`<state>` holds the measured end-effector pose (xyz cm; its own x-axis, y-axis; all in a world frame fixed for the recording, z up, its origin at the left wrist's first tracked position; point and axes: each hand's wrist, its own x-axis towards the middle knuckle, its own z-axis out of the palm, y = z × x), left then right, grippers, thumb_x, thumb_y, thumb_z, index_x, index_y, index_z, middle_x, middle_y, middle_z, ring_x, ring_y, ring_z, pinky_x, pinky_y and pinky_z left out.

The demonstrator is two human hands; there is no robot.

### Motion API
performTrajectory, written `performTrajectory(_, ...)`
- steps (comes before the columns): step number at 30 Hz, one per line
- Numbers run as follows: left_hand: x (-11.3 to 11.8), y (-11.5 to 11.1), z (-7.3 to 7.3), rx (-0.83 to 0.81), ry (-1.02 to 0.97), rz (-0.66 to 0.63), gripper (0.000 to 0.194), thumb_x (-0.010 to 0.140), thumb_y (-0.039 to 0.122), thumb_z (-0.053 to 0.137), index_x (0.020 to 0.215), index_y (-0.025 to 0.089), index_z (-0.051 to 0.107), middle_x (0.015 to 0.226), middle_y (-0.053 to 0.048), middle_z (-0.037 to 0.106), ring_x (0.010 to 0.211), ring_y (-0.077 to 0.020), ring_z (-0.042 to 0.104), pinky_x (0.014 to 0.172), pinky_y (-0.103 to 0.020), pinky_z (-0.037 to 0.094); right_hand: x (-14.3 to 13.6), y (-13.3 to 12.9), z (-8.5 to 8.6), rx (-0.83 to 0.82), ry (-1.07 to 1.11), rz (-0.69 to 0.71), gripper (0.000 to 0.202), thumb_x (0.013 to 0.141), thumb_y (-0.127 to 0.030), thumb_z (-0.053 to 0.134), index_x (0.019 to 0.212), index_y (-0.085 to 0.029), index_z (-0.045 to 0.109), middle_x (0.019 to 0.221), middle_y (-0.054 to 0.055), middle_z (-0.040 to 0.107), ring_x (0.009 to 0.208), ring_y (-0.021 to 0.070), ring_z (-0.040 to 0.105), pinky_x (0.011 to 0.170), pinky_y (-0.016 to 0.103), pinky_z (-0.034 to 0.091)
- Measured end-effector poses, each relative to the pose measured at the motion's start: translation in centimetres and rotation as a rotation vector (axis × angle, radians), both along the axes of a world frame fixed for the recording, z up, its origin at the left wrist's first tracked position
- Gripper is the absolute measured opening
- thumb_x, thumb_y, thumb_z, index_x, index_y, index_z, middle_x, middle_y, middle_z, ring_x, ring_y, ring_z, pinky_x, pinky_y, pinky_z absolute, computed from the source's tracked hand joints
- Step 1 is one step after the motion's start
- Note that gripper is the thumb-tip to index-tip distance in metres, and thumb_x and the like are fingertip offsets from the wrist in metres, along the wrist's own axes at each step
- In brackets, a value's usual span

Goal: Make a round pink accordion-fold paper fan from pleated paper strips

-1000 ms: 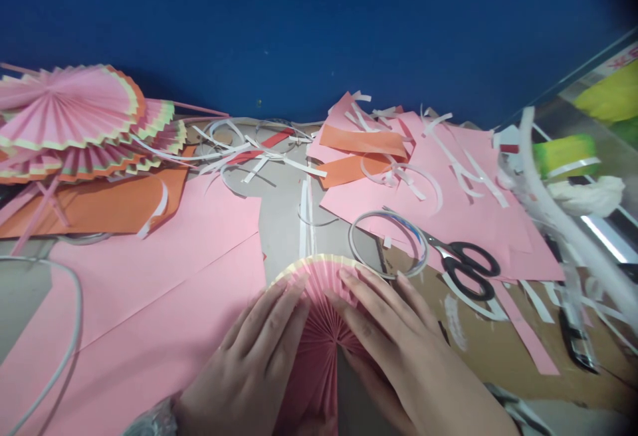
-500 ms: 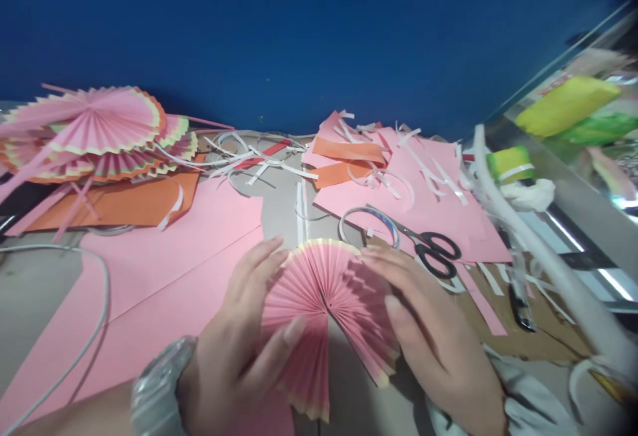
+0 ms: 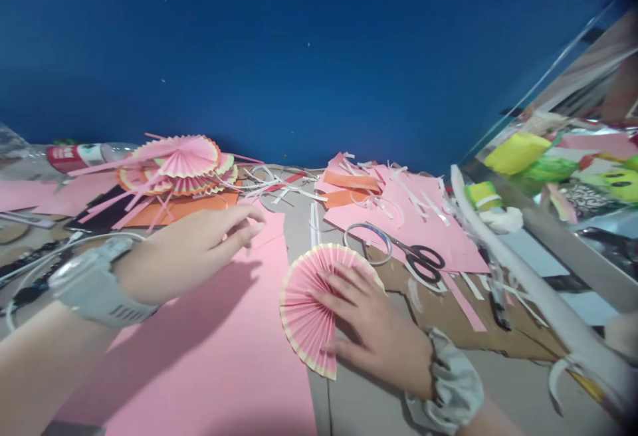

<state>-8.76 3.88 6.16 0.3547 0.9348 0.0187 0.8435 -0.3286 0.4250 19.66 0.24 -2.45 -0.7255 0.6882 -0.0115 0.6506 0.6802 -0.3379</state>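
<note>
My right hand (image 3: 363, 320) lies with spread fingers on a pleated pink paper fan (image 3: 304, 306). The fan has a pale yellow zigzag rim, and my palm hides its right part. My left hand (image 3: 199, 246), with a watch (image 3: 102, 283) on its wrist, hovers above a large pink paper sheet (image 3: 239, 363) and casts a shadow on it. Its fingers reach out to the right, apart from the fan, with nothing visible in them. Black-handled scissors (image 3: 425, 264) and a roll of tape (image 3: 386, 250) sit beyond my right hand.
More pleated paper rosettes (image 3: 184, 157) with strips are piled at the back left, near a bottle (image 3: 74, 155). Cut pink sheets (image 3: 413, 223) and white scraps lie back right. A cutter knife (image 3: 500, 310) rests by a white tube (image 3: 518, 256). A blue wall (image 3: 299, 57) rises behind.
My left hand has left the fan and moved left and up over the pink sheet. My right hand has slid inward onto the fan. The view has shifted slightly.
</note>
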Motion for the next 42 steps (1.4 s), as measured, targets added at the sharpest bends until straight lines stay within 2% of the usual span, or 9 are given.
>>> performTrajectory(4, -1.6, -1.2, -4.6, 0.161, 0.289, 0.016, 0.047, 0.089, 0.043, 0.037, 0.122, 0.013, 0.052, 0.126, -0.014, 0.054, 0.115, -0.0318, 0.048, 0.097, -0.049, 0.035, -0.9, -0.8, -0.3, -0.089, -0.064, 0.031, 0.071, 0.081, -0.066, 0.035, 0.140, -0.027, 0.029, 0.148, 0.006, 0.028, 0.135, 0.0311, 0.024, 0.107, 0.058, 0.019)
performTrajectory(8, -1.2, -4.7, -9.3, 0.147, 0.335, -0.147, 0.066, 0.087, 0.054, 0.037, 0.143, 0.022, 0.022, 0.150, -0.010, 0.020, 0.136, -0.0315, 0.021, 0.105, -0.051, 0.025, -1.9, -2.1, -0.5, -0.099, -0.070, -0.018, 0.070, 0.082, -0.066, 0.034, 0.141, -0.029, 0.026, 0.149, 0.005, 0.025, 0.136, 0.0317, 0.021, 0.107, 0.059, 0.019)
performTrajectory(12, -1.6, -5.6, -11.2, 0.200, 0.319, -0.158, 0.066, 0.086, 0.055, 0.037, 0.143, 0.024, 0.020, 0.150, -0.008, 0.021, 0.136, -0.0301, 0.021, 0.106, -0.051, 0.024, -2.9, -2.7, -0.3, -0.059, -0.040, -0.074, 0.063, 0.087, -0.058, 0.033, 0.141, -0.027, 0.025, 0.149, 0.006, 0.026, 0.136, 0.0301, 0.022, 0.106, 0.057, 0.021)
performTrajectory(17, -2.2, -4.3, -10.1, 0.175, 0.269, -0.183, 0.062, 0.086, 0.055, 0.039, 0.139, 0.026, 0.030, 0.149, -0.007, 0.025, 0.134, -0.0307, 0.025, 0.106, -0.055, 0.022, -1.8, 0.4, 0.7, 0.177, 0.074, -0.411, 0.029, 0.089, -0.038, 0.043, 0.112, -0.023, 0.054, 0.120, 0.007, 0.057, 0.113, 0.0255, 0.049, 0.095, 0.047, 0.037)
performTrajectory(21, -0.5, -4.1, -8.2, 0.097, 0.146, -0.255, 0.056, 0.087, 0.049, 0.041, 0.138, 0.026, 0.032, 0.146, -0.006, 0.032, 0.134, -0.0302, 0.025, 0.107, -0.058, 0.019, 0.4, 4.1, 0.4, 0.243, 0.078, -0.565, 0.016, 0.083, -0.030, 0.052, 0.084, -0.015, 0.058, 0.092, 0.014, 0.060, 0.093, 0.0348, 0.053, 0.079, 0.057, 0.037)
performTrajectory(29, 4.6, -2.4, -4.9, 0.252, -0.411, -0.206, 0.047, 0.086, 0.033, 0.050, 0.130, 0.019, 0.037, 0.139, -0.010, 0.037, 0.130, -0.0236, 0.028, 0.109, -0.043, 0.024, 0.3, 2.9, 2.5, 0.104, 0.292, -0.275, 0.018, 0.092, -0.031, 0.040, 0.093, -0.022, 0.056, 0.087, 0.003, 0.061, 0.083, 0.0163, 0.057, 0.076, 0.030, 0.045)
performTrajectory(33, 6.9, -2.4, -3.5, -0.159, -0.547, -0.381, 0.032, 0.092, 0.038, 0.036, 0.090, 0.017, 0.060, 0.083, -0.004, 0.064, 0.081, -0.0168, 0.058, 0.083, -0.032, 0.045, 0.0, 1.5, 3.9, 0.045, 0.566, -0.090, 0.016, 0.092, -0.026, 0.042, 0.096, -0.025, 0.058, 0.083, 0.000, 0.062, 0.080, 0.0141, 0.057, 0.073, 0.027, 0.045)
performTrajectory(35, 8.0, -2.9, -3.4, -0.374, -0.690, -0.383, 0.047, 0.096, 0.036, 0.018, 0.081, 0.016, 0.057, 0.061, 0.000, 0.055, 0.057, -0.0118, 0.053, 0.065, -0.026, 0.046, 0.3, 1.3, 3.9, 0.086, 0.689, -0.069, 0.016, 0.089, -0.024, 0.048, 0.102, -0.026, 0.058, 0.089, 0.002, 0.063, 0.086, 0.0166, 0.056, 0.079, 0.031, 0.044)
performTrajectory(42, 8.5, -3.9, -5.1, -0.143, -0.810, -0.344, 0.025, 0.095, 0.024, 0.027, 0.094, 0.019, 0.052, 0.081, -0.002, 0.056, 0.072, -0.0128, 0.050, 0.068, -0.024, 0.040, 1.5, 1.3, 3.8, -0.042, 0.924, -0.153, 0.016, 0.087, -0.030, 0.053, 0.100, -0.025, 0.059, 0.089, 0.005, 0.064, 0.088, 0.0205, 0.060, 0.079, 0.037, 0.048)
